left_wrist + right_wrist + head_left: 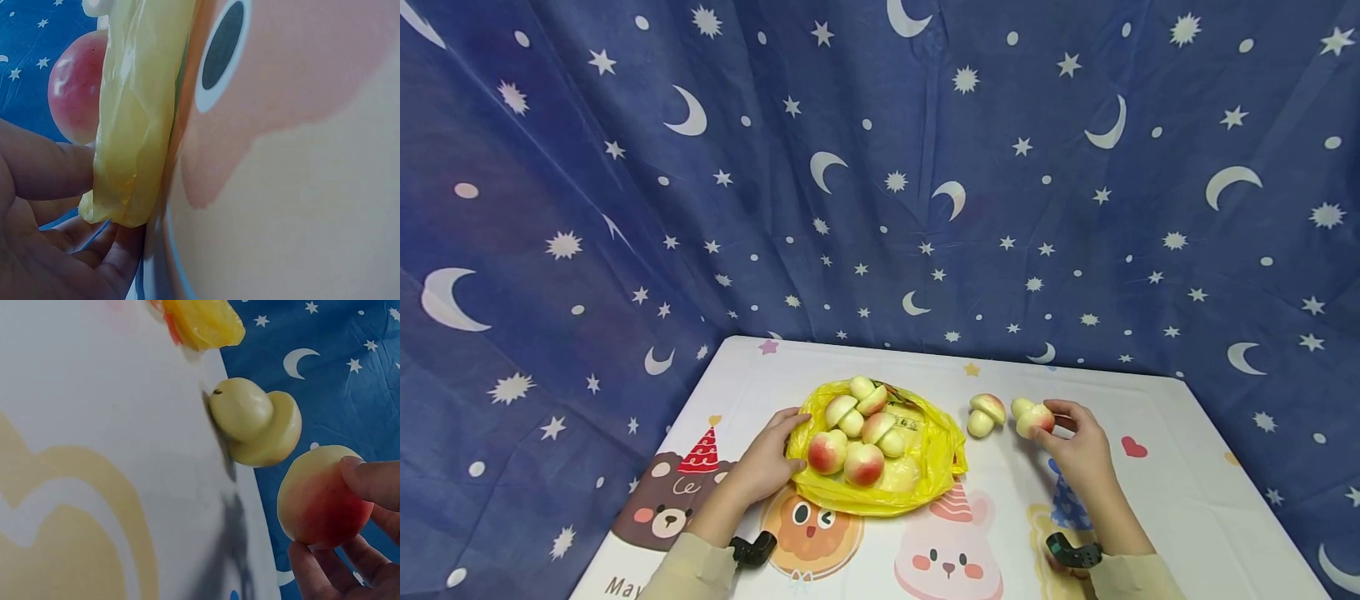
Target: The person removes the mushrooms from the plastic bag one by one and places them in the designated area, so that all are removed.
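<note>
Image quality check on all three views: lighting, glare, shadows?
Head: brightest of the three, the loose mushroom-shaped piece small but distinct; left wrist: dimmer, with glints on the pink piece and pale highlights on the yellow bag; right wrist: also dim, a long soft shadow on the white table cover, below the loose piece in the image.

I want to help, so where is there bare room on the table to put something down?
A big bare patch is right of the right hand, around the printed heart. Another lies in front of the yellow bag, over the printed pink animal. It's crowded in the bag, and between it and that hand, where a mushroom-shaped piece rests.
</note>
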Action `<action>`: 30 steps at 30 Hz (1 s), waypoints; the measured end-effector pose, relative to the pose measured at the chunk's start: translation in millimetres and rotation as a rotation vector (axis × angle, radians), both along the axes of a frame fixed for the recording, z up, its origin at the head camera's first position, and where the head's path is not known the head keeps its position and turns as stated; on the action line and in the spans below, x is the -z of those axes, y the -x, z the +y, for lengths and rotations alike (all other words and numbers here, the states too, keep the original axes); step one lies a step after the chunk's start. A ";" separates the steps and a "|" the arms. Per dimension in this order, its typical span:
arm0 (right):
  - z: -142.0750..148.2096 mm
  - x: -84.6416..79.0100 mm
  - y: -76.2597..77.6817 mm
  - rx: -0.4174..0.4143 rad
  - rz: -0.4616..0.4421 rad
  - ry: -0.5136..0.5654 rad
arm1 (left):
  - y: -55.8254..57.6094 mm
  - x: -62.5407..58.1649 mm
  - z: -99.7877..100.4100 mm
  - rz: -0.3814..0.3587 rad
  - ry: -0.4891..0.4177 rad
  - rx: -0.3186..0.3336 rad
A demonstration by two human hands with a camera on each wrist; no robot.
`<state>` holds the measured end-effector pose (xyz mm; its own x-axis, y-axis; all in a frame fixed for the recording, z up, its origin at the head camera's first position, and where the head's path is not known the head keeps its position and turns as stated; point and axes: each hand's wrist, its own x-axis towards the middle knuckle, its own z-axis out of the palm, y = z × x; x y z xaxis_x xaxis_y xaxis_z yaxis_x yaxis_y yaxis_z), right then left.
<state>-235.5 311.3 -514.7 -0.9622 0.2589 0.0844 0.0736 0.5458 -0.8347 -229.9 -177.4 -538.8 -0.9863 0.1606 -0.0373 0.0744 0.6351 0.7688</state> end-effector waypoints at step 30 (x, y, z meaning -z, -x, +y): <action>-11.8 24.0 14.2 0.007 -0.063 -0.025 | -2.4 -4.2 1.0 -0.010 -0.003 -0.002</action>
<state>-249.7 299.5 -538.7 -0.9639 0.2645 0.0300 0.1297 0.5652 -0.8147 -227.5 -176.4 -534.6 -0.9861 0.1592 -0.0466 0.0656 0.6327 0.7716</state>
